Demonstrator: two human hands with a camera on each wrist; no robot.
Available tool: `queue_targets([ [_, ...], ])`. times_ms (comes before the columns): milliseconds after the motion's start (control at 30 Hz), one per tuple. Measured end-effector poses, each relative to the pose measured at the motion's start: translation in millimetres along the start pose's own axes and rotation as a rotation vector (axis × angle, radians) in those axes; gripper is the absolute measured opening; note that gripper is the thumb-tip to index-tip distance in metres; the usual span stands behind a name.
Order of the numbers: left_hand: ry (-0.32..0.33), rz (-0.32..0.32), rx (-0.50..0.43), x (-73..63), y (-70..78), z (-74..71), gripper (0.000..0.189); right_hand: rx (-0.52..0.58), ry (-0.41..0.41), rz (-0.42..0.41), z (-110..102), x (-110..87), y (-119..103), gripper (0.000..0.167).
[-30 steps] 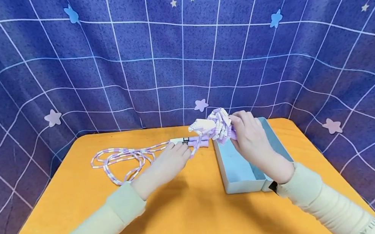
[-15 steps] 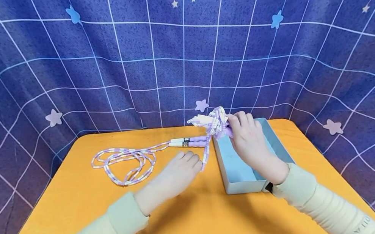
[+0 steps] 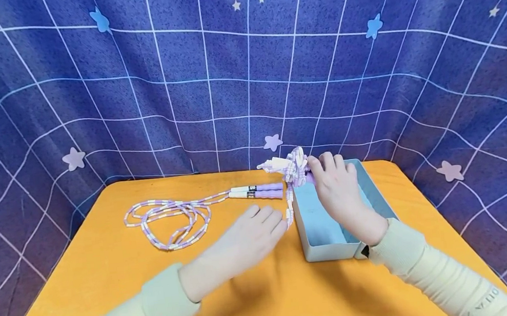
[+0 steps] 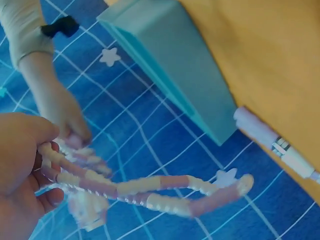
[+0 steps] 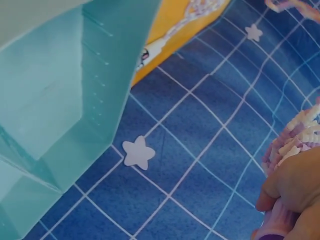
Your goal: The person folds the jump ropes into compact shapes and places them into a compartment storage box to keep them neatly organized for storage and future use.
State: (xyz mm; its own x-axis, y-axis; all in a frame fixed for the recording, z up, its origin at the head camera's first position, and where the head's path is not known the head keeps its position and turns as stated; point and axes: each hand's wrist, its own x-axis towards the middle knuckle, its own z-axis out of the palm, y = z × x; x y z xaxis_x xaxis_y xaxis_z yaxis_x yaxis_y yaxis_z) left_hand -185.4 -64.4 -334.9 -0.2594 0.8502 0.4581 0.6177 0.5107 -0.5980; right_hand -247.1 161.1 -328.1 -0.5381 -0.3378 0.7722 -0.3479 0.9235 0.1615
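Above the far end of the box, my right hand [image 3: 337,185] grips a purple handle [image 5: 276,220] of a purple-and-white beaded jump rope [image 3: 296,168]. The rope is bunched and knotted right beside the fingers, and a white handle end sticks out leftward. My left hand [image 3: 254,235], lower and to the left, pinches a strand hanging from that bundle. In the left wrist view, a beaded loop [image 4: 145,187] runs out from between thumb and fingers. A second jump rope [image 3: 175,207] lies loosely coiled on the table, its two handles [image 3: 257,192] side by side.
A light blue divided box [image 3: 330,252] stands on the right of the table, under my right hand and forearm. Orange cloth covers the table [image 3: 156,292]. Behind it hangs a dark blue curtain [image 3: 228,93] with a white grid and stars.
My left hand has moved right and toward me, away from the lying handles, with the strand between its fingers. The bundle has turned slightly; my right hand stays nearly in place.
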Motion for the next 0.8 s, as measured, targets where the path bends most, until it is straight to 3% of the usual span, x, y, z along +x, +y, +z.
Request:
queue_targets([
  [167,0.026,0.015,0.056,6.0,-7.4,-12.0,0.03,-0.043,-0.024,-0.072,3,-6.2,3,0.02],
  [400,0.057,0.008,0.071,15.1,-20.6,-22.0,0.028,-0.072,0.025,-0.195,7,-14.3,2,0.018],
  [633,0.095,0.018,0.079,22.7,-33.1,-24.3,0.023,-0.06,0.112,-0.344,3,-16.0,-4,0.019],
  [800,0.096,0.037,0.051,28.6,-42.6,-22.1,0.021,0.003,0.11,-0.468,1,-16.6,-9,0.019],
])
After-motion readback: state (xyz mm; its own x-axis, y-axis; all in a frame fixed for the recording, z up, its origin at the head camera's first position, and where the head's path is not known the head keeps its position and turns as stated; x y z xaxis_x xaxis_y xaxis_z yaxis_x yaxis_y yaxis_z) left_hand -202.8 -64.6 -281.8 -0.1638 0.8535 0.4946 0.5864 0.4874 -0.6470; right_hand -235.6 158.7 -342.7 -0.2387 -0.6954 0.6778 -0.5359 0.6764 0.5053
